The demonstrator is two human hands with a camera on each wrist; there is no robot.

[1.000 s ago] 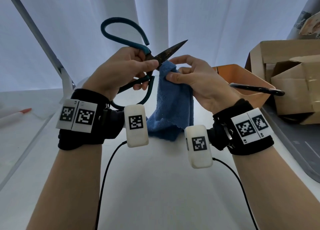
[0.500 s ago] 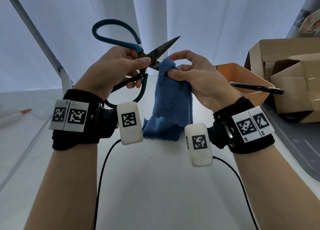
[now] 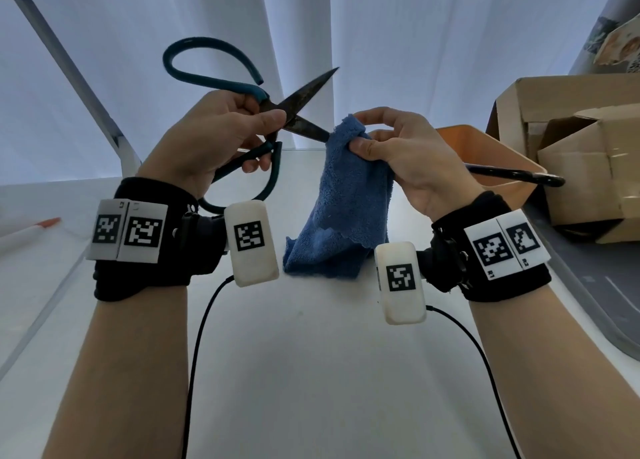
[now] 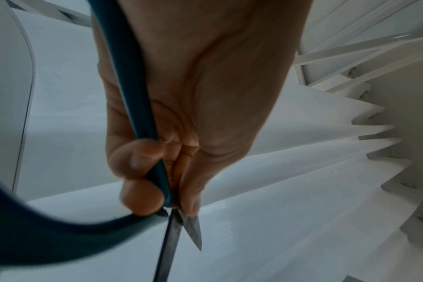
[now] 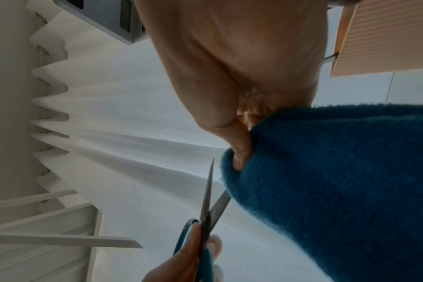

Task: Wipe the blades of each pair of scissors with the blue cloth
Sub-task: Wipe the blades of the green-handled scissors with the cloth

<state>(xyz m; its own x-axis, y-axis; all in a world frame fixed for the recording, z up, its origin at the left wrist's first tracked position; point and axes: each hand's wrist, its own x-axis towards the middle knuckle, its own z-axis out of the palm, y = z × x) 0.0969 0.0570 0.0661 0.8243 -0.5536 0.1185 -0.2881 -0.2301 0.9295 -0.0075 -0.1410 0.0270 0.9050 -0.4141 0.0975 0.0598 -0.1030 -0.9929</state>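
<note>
The teal-handled scissors, stiff and sharp, are gripped near the pivot by the left hand, blades spread; the soft blue cloth is pinched around the lower blade by the right hand.

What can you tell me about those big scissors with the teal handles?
The scissors have large looping teal handles, seemingly rubber-coated, and short pointed metal blades, dark and stained. They are held up off the table with the blades open. The left hand grips them near the pivot. One blade points up and away; the tip of the lower one disappears into the blue cloth, which the right hand pinches.
</note>
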